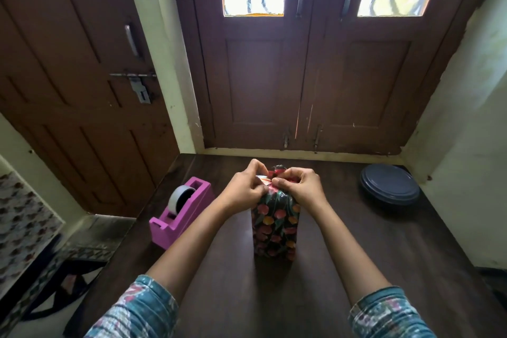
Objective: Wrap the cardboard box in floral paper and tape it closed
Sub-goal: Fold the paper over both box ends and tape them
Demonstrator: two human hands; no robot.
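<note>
- Atop upright floral-wrapped cardboard box (pixel 275 228), left hand (pixel 244 188) and right hand (pixel 300 186) pinch paper folds
- Nearby: pink plastic tape dispenser (pixel 196 202) left, round dark-blue plate (pixel 389 185) right

The left sleeve (pixel 137 310) is teal-blue cloth with a mottled pink and white print. The right sleeve (pixel 389 313) matches it, its hem slightly frayed.
</note>
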